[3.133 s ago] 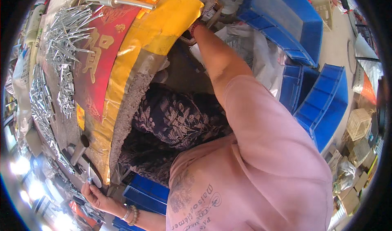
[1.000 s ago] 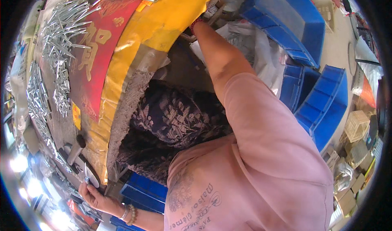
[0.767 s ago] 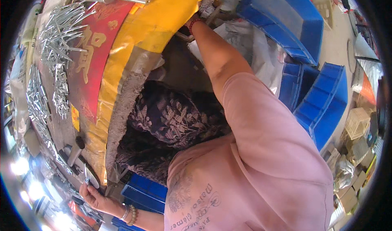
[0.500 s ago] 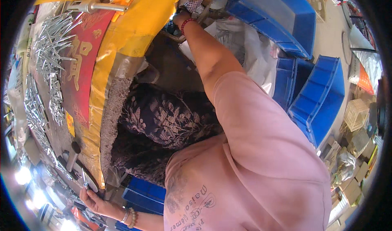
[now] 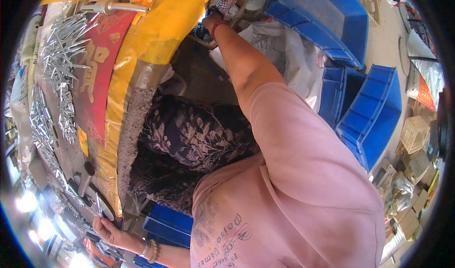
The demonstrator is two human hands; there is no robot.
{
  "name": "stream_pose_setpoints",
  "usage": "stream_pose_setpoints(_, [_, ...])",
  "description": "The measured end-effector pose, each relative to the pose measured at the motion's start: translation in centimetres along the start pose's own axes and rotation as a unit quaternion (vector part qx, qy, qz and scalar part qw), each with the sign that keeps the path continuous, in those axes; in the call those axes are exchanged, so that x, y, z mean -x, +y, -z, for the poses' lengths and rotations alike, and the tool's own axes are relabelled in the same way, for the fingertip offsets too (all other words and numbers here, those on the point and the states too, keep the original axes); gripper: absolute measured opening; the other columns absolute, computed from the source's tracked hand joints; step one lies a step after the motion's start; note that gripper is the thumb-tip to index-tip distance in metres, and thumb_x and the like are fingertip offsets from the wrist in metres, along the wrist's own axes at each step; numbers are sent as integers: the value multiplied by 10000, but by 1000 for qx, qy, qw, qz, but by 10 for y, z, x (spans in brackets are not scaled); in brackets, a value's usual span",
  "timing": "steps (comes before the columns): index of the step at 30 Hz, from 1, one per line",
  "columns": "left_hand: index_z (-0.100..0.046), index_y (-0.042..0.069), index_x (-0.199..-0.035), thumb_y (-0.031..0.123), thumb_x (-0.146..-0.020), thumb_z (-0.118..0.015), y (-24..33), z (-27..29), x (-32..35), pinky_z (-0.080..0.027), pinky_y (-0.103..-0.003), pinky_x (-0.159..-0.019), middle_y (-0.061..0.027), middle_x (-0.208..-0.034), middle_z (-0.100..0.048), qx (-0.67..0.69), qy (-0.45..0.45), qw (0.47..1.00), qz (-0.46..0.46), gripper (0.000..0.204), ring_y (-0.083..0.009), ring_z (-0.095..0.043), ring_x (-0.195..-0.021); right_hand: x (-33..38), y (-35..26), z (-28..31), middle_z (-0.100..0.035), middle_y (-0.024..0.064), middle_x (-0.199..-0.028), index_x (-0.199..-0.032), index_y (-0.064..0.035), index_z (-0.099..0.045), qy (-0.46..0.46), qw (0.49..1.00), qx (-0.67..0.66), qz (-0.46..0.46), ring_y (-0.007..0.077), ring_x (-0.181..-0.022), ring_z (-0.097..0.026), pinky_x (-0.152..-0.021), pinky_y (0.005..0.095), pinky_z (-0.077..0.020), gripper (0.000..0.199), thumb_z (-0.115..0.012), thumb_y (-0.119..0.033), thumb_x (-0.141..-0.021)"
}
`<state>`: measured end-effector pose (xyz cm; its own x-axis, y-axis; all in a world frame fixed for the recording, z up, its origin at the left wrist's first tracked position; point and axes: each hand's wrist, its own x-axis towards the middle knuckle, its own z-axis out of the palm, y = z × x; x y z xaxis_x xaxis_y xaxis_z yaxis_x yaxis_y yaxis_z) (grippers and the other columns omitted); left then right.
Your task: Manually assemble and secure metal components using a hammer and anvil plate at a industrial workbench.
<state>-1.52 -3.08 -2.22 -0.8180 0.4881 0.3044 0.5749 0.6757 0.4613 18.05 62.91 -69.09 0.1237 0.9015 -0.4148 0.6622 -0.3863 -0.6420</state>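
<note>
My left hand (image 5: 115, 236) is at the lower left, thumb and fingers pinched on the lower end of a slim metal bolt (image 5: 99, 204) that stands upright. Just above it on the bench lie a flat dark-edged plate (image 5: 105, 208) and a dark-handled tool (image 5: 86, 178). My right arm stretches far forward, past the bench corner. There my right hand (image 5: 214, 21) reaches down beside a checkered cloth (image 5: 225, 4); its fingers are mostly hidden. Loose silvery bolts (image 5: 64, 45) lie in heaps along the bench.
Yellow sheeting (image 5: 161, 35) covers the bench edge, beside a red sheet (image 5: 105, 83). A grey tool with a metal shaft (image 5: 102, 6) lies at the far end. Blue bins (image 5: 327, 19) stand to the right, near a white plastic bag (image 5: 303, 64) and a cream basket (image 5: 413, 134).
Both hands stay in nearly the same places. The whole view has shifted very slightly, and the left hand still grips the bolt.
</note>
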Motion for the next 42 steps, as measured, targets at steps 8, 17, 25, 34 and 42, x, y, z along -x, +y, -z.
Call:
stream_pose_setpoints(8, [-681, 11, -1237, 102, -1162, -601, 1, 3, 1, -469, -347, -1120, -60, -1252, -644, -16, 4, 1000, -16, 143, -182, -586, -1189, 62, -55, 25, -693, 168, -1479, -1502, -90, -677, 177, 896, -156, 375, 329, -1346, -671, -1178, 460, -511, 474, -628, -306, -1083])
stream_pose_setpoints(17, [-700, 3, -1237, 95, -1155, -609, 0, -14, -7, -478, -353, -1103, -65, -1209, -653, 34, -18, 998, -39, 153, -184, -603, -1158, 87, -45, 139, -678, 144, -1535, -1508, -142, -655, -8, 955, 78, 285, 366, -1390, -651, -1097, 497, -564, 506, -558, -425, -1100])
stream_pose_setpoints(25, [-713, -8, -1228, 66, -1133, -634, 1, -10, -1, -483, -347, -1091, -50, -1180, -660, 64, -1, 998, -10, 144, -173, -607, -1137, 183, -121, 169, -651, 120, -1567, -1581, -120, -569, 65, 920, -39, 385, 329, -1347, -690, -1095, 475, -576, 537, -557, -399, -1123])
stream_pose_setpoints(34, [-743, -19, -1217, 35, -1100, -676, -6, -17, -1, -488, -327, -1048, -48, -1180, -672, 110, 2, 993, -48, 146, -163, -615, -1108, 242, -119, 289, -675, 173, -1498, -1525, -68, -595, -178, 901, -379, 115, 314, -1323, -702, -1075, 489, -591, 517, -523, -405, -1139])
stream_pose_setpoints(42, [-769, -22, -1111, -69, -988, -741, -5, -17, 2, -492, -302, -935, -65, -1059, -628, 140, 24, 987, -79, 135, -193, -609, -991, 452, -127, 394, -759, 90, -956, -1099, -30, -717, -478, 830, -228, 173, 180, -868, -734, -765, 331, -592, 406, -583, -411, -1138])
